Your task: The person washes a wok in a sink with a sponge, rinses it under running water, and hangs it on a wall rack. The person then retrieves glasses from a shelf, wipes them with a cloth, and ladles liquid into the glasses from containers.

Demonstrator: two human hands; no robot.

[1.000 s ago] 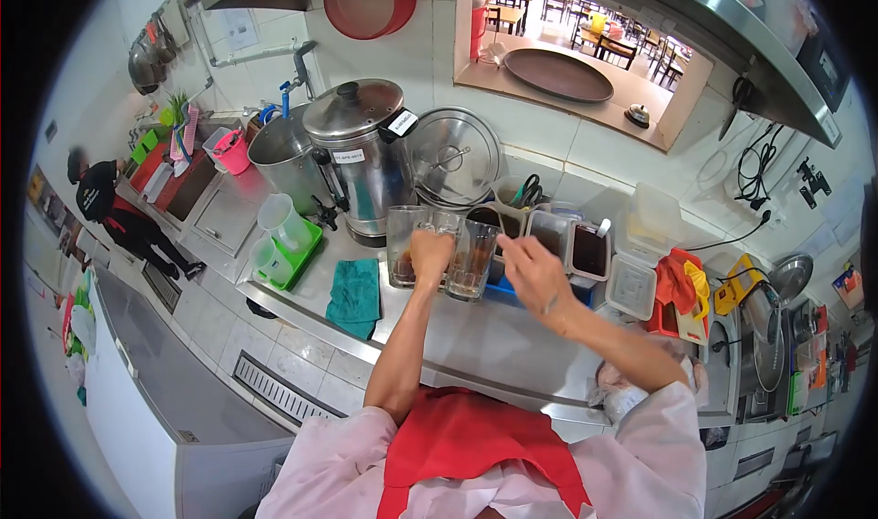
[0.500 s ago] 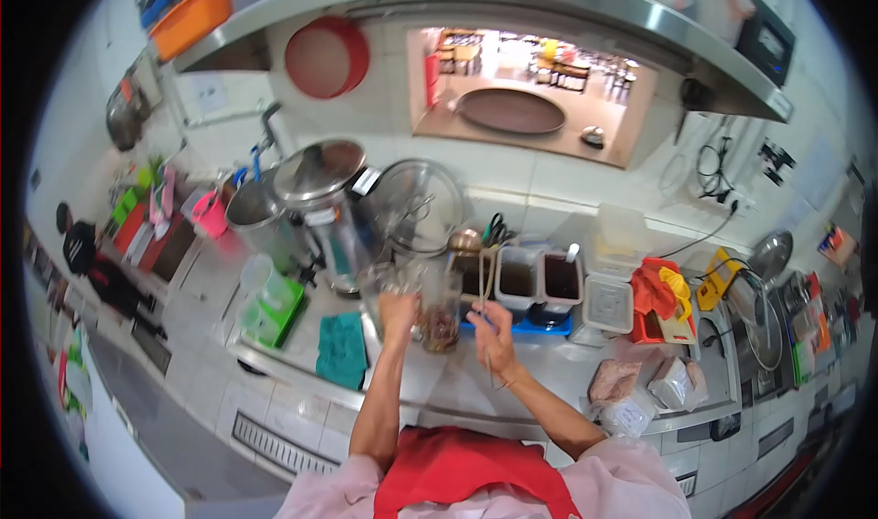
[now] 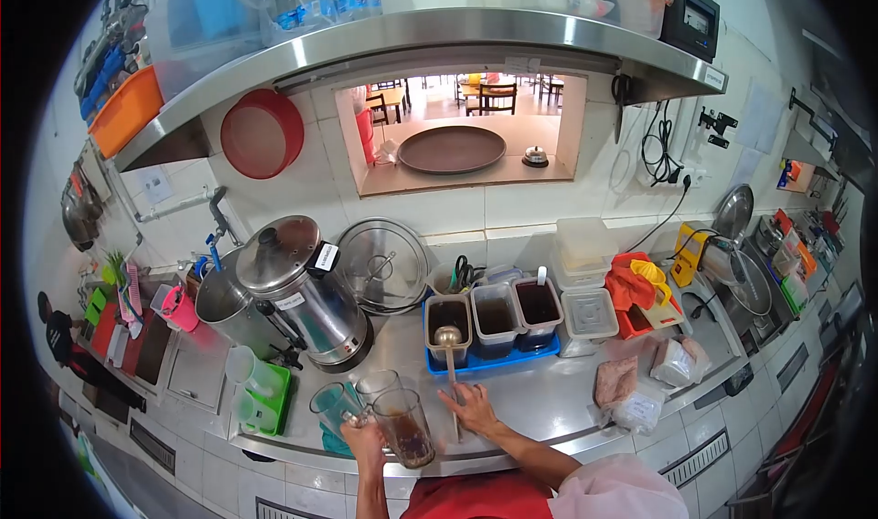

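My left hand (image 3: 364, 438) is closed round the handles of several glass mugs, held together over the counter's front edge. One glass mug (image 3: 404, 428) has brown contents low inside. A metal ladle (image 3: 449, 338) has its bowl at the left container of dark liquid (image 3: 447, 312), and my right hand (image 3: 472, 409) holds its long handle. Two more containers, a middle one (image 3: 495, 318) and a right one (image 3: 538, 310) with a white handle in it, stand on the blue tray (image 3: 494, 363). A teal cloth (image 3: 335, 438) lies behind the mugs.
A steel urn (image 3: 306, 299) and a large pot (image 3: 224, 304) stand at the left, near a green tray (image 3: 285, 400) of plastic jugs. Wrapped packages (image 3: 636, 409) lie at the right. A steel shelf (image 3: 439, 39) hangs above. Another person (image 3: 87, 359) stands far left.
The view has shifted and tilted up. The ladle, upright over the containers before, now reaches down to the left container. The mugs have moved left and nearer, toward the counter's front edge.
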